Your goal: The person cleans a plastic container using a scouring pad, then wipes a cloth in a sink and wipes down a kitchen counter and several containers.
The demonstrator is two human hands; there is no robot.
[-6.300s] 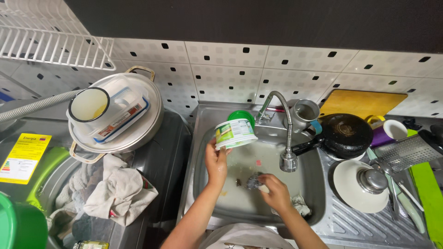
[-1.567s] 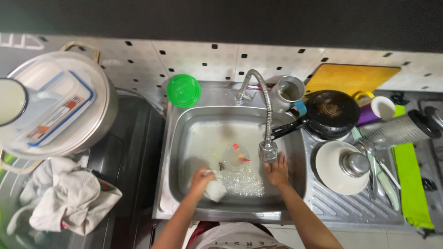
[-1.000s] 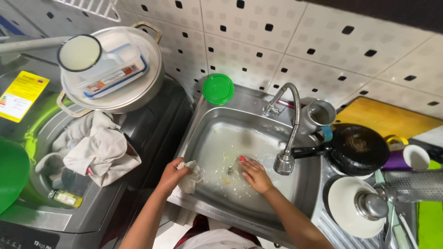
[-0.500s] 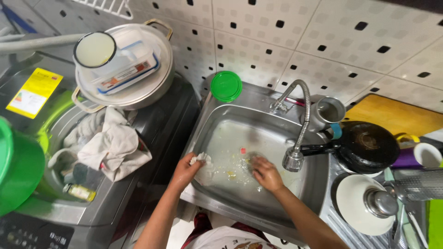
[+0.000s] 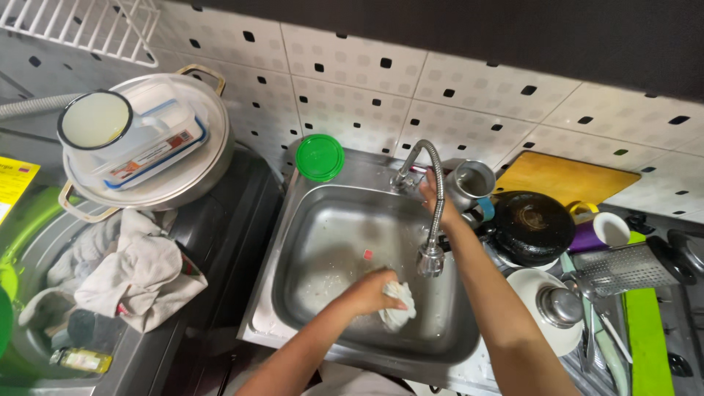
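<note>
My left hand (image 5: 369, 292) grips a wet white cloth (image 5: 398, 304) low in the steel sink (image 5: 293, 242), just under the spout of the bendy metal faucet (image 5: 433, 220). My right hand (image 5: 431, 194) reaches to the back of the sink and rests against the faucet's neck near its base; whether the fingers close on a handle is hidden. A small red scrap (image 5: 367, 254) lies on the wet sink floor. A green round lid (image 5: 320, 158) sits on the sink's back left corner.
Right of the sink: a metal mug (image 5: 468, 183), a black pan (image 5: 532, 227), a white lid with a steel knob (image 5: 554, 304), a grater (image 5: 623, 268), a wooden board (image 5: 565, 176). At left, a large pot (image 5: 154, 183) carries containers, and rags (image 5: 132, 271) lie on a washing machine.
My left hand brought the cloth from the sink's left edge to its middle. My right hand left the sink floor and rose to the faucet's neck. The camera swung right.
</note>
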